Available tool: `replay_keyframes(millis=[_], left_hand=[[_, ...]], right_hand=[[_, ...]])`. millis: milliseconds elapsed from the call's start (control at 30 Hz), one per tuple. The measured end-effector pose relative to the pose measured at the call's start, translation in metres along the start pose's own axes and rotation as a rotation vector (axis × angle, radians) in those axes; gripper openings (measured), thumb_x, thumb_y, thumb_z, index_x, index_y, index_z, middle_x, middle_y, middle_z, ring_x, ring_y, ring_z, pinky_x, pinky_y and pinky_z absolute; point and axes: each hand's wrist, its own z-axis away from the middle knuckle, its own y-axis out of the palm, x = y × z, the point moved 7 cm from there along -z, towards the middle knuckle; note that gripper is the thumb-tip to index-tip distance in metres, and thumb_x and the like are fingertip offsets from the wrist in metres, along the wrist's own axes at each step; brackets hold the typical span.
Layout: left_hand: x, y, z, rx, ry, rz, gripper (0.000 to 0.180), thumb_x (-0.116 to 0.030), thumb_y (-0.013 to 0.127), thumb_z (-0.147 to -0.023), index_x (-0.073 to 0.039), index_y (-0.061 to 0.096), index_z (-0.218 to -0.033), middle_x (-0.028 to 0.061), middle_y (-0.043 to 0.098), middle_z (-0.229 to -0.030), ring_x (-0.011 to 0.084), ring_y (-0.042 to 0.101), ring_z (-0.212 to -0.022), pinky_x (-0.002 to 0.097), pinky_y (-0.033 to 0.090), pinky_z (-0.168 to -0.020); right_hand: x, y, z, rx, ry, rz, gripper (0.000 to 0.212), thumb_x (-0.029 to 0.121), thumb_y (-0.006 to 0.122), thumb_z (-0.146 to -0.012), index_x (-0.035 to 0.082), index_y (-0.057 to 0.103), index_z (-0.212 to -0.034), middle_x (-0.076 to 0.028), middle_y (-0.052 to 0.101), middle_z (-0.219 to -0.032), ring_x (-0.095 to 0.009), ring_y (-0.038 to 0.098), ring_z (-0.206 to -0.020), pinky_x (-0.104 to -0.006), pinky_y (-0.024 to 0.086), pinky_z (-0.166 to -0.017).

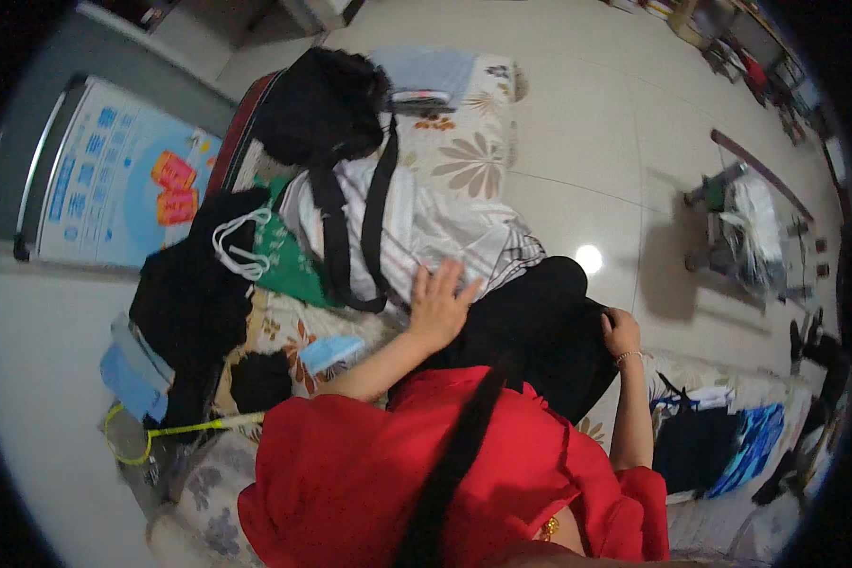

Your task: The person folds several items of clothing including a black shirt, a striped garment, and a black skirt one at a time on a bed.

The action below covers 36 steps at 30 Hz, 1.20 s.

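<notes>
My left hand (440, 308) lies with its fingers spread on a white striped cloth garment (464, 232), next to my lap. It holds nothing. My right hand (621, 333), with a thin bracelet at the wrist, rests at the right edge of my black trousers (540, 331), over the knee; its fingertips bend over the edge and show only in part. Black straps from a black bag (322, 104) run across the striped garment. Left of it is a green bag (289, 251) with a white cord (241, 244). A pale blue face mask (331, 353) lies near my left forearm.
Dark clothing (194, 284) and a yellow racket (199, 428) lie at the left. Folded grey-blue cloth (431, 71) is on the far end of the floral seat cover (464, 166). Folded dark and blue clothes (710, 445) lie at right. A small wheeled stand (753, 227) stands on the tiles.
</notes>
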Motion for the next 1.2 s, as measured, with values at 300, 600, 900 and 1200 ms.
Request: replay_keyframes(millis=[300,600,900,1200], left_hand=[[0.136,0.035,0.029,0.053,-0.422,-0.041,0.044,-0.005,0.063,-0.07,-0.012,0.062,-0.114,0.0155,0.062,-0.107,0.0293,0.059,-0.101,0.0423,0.044,-0.09],[0.181,-0.274,-0.128,-1.05,-0.36,0.915,0.016,0.001,0.048,-0.081,0.002,0.059,-0.092,0.0052,0.062,-0.087,0.0171,0.06,-0.078,0.0309,0.051,-0.068],[-0.077,-0.246,-0.178,-0.522,0.512,0.916,0.058,0.0,0.071,-0.061,-0.002,0.05,-0.115,0.0104,0.057,-0.11,0.023,0.056,-0.099,0.033,0.044,-0.09],[-0.152,0.024,-0.041,0.591,0.554,0.701,0.036,-0.015,0.068,-0.071,-0.008,0.054,-0.104,0.0131,0.062,-0.094,0.0351,0.061,-0.089,0.0409,0.048,-0.071]], right_hand=[[-0.007,-0.003,-0.003,0.051,0.101,0.076,0.024,0.027,0.057,-0.087,0.007,0.069,-0.095,-0.013,0.067,-0.095,-0.033,0.06,-0.094,-0.0413,0.047,-0.084],[-0.013,-0.004,0.004,-0.079,0.09,0.08,0.02,0.024,0.059,-0.085,0.008,0.069,-0.094,-0.012,0.067,-0.096,-0.032,0.06,-0.094,-0.0407,0.048,-0.082],[0.128,-0.085,-0.037,0.109,0.077,-1.768,0.068,0.057,0.046,-0.091,0.009,0.04,-0.138,-0.018,0.048,-0.135,-0.033,0.046,-0.125,-0.049,0.042,-0.1],[0.001,-0.011,0.111,-0.507,0.364,-2.072,0.058,0.039,0.049,-0.094,0.004,0.037,-0.139,-0.013,0.047,-0.136,-0.028,0.049,-0.121,-0.0449,0.04,-0.103]])
